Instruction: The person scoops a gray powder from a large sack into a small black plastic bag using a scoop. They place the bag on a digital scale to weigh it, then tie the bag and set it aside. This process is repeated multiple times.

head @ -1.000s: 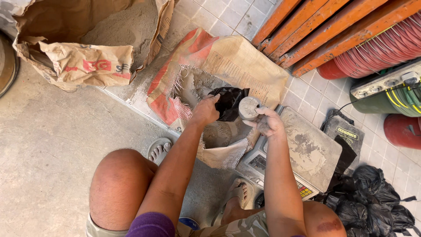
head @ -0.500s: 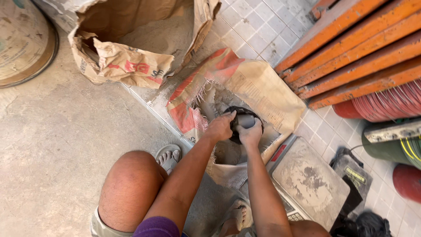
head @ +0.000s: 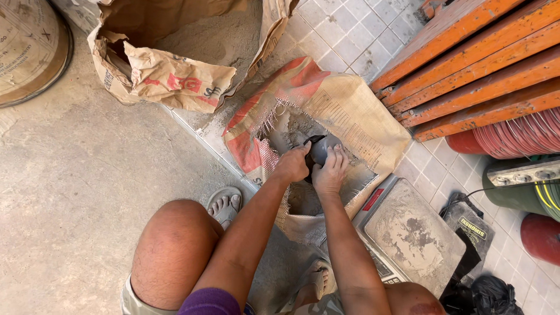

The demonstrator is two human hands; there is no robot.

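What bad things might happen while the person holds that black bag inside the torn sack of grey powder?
1. Both hands, left hand and right hand, hold the black bag over the powder; if it slips, powder may spill or puff up as dust.
2. The woven sack is torn open, so powder could leak onto the tiles.
3. The scale beside it is already dusty and might get dirtier.

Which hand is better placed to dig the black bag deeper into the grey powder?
Probably the left hand: it grips the small black plastic bag from the side over the grey powder inside the torn woven sack. The right hand lies flat on the bag's near side, seemingly steadying it.
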